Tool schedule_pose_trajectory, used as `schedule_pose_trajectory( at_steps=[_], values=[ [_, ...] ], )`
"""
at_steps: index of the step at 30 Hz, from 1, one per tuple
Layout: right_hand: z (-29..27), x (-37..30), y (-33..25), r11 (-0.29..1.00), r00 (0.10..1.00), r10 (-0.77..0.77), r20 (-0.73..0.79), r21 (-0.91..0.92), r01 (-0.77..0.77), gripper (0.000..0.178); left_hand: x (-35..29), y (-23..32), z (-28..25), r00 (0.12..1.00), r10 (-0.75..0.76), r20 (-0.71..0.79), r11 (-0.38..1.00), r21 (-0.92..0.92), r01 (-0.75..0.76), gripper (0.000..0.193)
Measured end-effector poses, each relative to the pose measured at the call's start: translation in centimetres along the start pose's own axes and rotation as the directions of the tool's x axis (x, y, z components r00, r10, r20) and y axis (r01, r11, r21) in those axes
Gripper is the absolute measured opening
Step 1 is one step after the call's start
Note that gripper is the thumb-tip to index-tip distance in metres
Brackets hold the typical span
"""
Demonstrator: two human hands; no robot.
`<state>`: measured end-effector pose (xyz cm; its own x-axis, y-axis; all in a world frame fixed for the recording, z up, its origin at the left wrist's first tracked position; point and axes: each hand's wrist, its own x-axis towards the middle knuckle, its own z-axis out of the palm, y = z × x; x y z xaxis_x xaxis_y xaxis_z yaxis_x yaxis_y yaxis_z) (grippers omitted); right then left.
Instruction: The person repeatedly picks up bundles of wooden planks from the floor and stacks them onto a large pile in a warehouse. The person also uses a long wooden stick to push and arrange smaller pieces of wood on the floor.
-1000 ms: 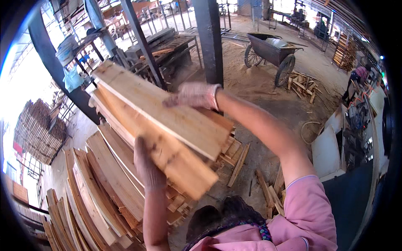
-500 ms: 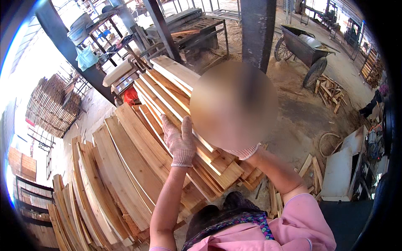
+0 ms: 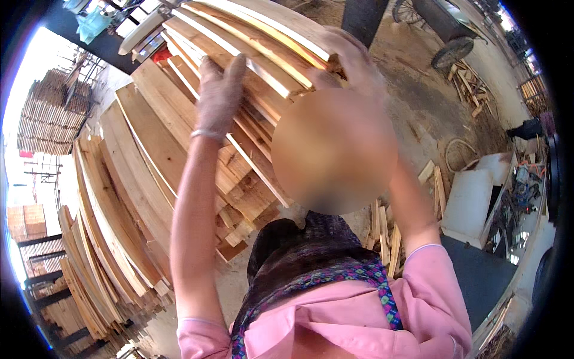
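Gripping the top plank [image 3: 263, 45] from both sides, left hand [image 3: 218, 96] flat underneath, right hand [image 3: 353, 60] clamped on its near end; long axis runs up-left.

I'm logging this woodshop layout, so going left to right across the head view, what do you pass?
Stacked slats outside → leaning planks → left hand → right hand → white box → cluttered bench.
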<state>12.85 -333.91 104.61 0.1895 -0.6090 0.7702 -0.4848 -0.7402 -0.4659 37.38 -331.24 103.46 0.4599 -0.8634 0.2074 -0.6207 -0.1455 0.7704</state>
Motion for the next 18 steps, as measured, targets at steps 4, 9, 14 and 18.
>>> schedule_pose_trajectory(
  at_steps=[4, 9, 14, 18],
  values=[
    [-9.0, -12.0, 3.3, 0.965, 0.964, 0.260, 0.053, -0.054, -0.258, 0.068, -5.7, 0.1, -7.0, 0.980, 0.033, 0.196, 0.997, 0.067, -0.047, 0.093],
    [-7.9, -18.8, 2.3, 0.984, 0.989, 0.148, 0.016, -0.105, -0.146, 0.070, -15.0, -5.3, -10.9, 0.962, 0.209, 0.178, 0.628, 0.730, -0.271, 0.085],
    [-1.6, -16.3, 3.8, 0.993, 0.987, 0.112, -0.116, -0.030, -0.116, 0.072, -14.0, -6.0, -10.6, 0.969, 0.221, 0.109, 0.772, 0.588, -0.243, 0.085],
    [-2.2, -17.0, 3.6, 0.987, 0.986, 0.154, -0.069, -0.029, -0.156, 0.078, -14.3, -6.1, -9.8, 0.962, 0.225, 0.157, 0.720, 0.638, -0.273, 0.075]
  ],
)
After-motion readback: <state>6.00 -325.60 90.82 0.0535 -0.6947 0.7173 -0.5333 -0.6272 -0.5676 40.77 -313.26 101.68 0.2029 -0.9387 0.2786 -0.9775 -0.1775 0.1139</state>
